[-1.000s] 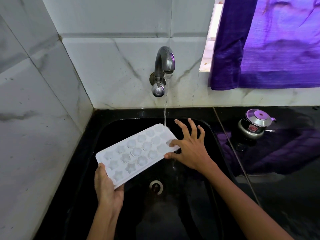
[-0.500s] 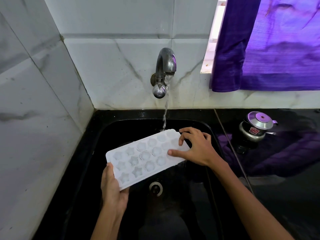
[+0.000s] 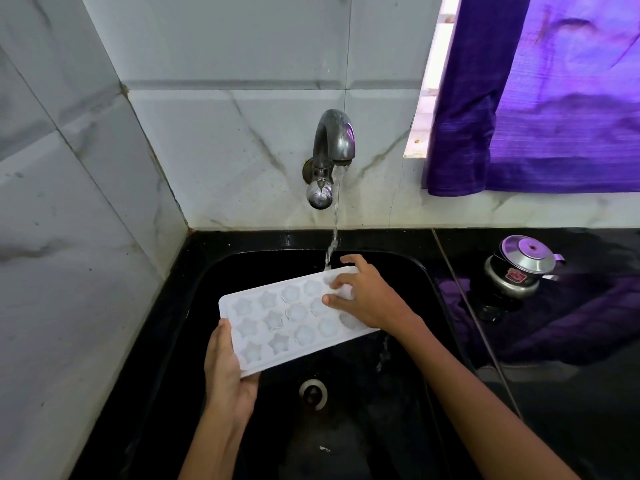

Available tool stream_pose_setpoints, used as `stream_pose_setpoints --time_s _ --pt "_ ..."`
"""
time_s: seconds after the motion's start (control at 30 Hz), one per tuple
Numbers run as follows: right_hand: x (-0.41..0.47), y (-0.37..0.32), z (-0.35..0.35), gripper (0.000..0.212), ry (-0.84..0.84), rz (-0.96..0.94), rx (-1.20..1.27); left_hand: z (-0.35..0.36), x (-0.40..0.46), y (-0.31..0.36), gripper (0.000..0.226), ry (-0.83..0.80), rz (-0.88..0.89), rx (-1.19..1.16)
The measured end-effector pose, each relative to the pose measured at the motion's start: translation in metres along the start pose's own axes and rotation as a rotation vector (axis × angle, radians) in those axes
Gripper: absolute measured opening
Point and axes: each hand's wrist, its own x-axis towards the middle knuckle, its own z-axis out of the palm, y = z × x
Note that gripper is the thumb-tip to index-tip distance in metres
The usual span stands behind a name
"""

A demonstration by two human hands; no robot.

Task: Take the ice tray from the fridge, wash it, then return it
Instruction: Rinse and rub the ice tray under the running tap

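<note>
A white ice tray [image 3: 287,318] with star and round moulds is held flat over the black sink [image 3: 420,282]. Water runs from the metal tap [image 3: 332,147] onto the tray's far right corner. My left hand [image 3: 227,372] grips the tray's near left corner from below, thumb along its edge. My right hand [image 3: 367,299] lies on the tray's right end with curled fingers rubbing the moulds there, and it hides that end. Water spills off the tray's right edge into the sink.
The sink drain [image 3: 313,393] lies below the tray. White marble tiles close in the left and back. On the black counter to the right stands a small steel pot with a lid [image 3: 519,268]. A purple curtain [image 3: 540,98] hangs above it.
The tray shifted right and levelled out under the stream. My right hand went from spread beside the tray's end to curled on top of its moulds.
</note>
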Motion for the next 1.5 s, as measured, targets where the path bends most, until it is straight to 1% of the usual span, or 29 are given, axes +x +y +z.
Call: stream_pose_setpoints --time_s 0.07,0.17,0.23,0.4,0.57,0.73,0.87,0.93,1.07,1.17,1.23,1.3,1.4,1.5 --pt "0.002 -0.003 -0.003 0.044 0.009 0.002 -0.018 0.001 0.001 0.000 0.038 -0.010 -0.004 -0.003" --pt "0.002 -0.009 -0.002 0.043 -0.016 -0.012 -0.141 0.002 0.003 0.000 0.039 -0.018 -0.021 -0.009" --pt "0.001 -0.011 -0.001 0.045 -0.020 -0.012 -0.178 0.000 0.004 0.000 0.039 -0.021 -0.029 -0.017" --pt "0.000 -0.014 0.002 0.047 0.092 0.013 -0.110 -0.006 0.005 0.001 0.039 0.000 -0.032 -0.029" --pt "0.000 -0.016 0.004 0.049 0.025 -0.021 -0.184 -0.009 0.006 0.003 0.040 0.019 -0.019 -0.040" --pt "0.000 -0.015 0.001 0.044 0.088 -0.004 -0.155 -0.009 0.004 -0.001 0.039 0.009 -0.031 -0.039" --pt "0.000 -0.014 0.002 0.042 0.015 -0.011 -0.218 -0.009 0.005 -0.002 0.040 0.001 -0.054 -0.036" --pt "-0.001 -0.013 0.003 0.042 0.017 -0.004 -0.208 -0.011 0.006 -0.004 0.040 0.000 -0.062 -0.036" --pt "-0.002 -0.013 0.003 0.050 0.104 0.007 -0.149 -0.014 0.007 -0.005 0.042 -0.009 -0.062 -0.036" --pt "-0.003 -0.014 0.004 0.055 0.065 0.000 -0.161 -0.013 0.009 -0.003 0.042 -0.011 -0.042 -0.028" --pt "-0.001 -0.014 0.003 0.056 0.038 0.002 -0.216 -0.012 0.009 -0.004 0.040 -0.007 -0.041 -0.036" --pt "0.000 -0.013 0.002 0.054 0.048 0.012 -0.235 -0.010 0.008 -0.005 0.038 -0.007 -0.059 -0.056" --pt "-0.001 -0.011 0.001 0.044 0.138 0.010 -0.160 -0.009 0.007 -0.006 0.040 -0.008 -0.078 -0.074" --pt "-0.004 -0.008 -0.001 0.042 0.232 0.011 0.060 -0.009 0.011 -0.005 0.043 -0.010 -0.064 -0.079"
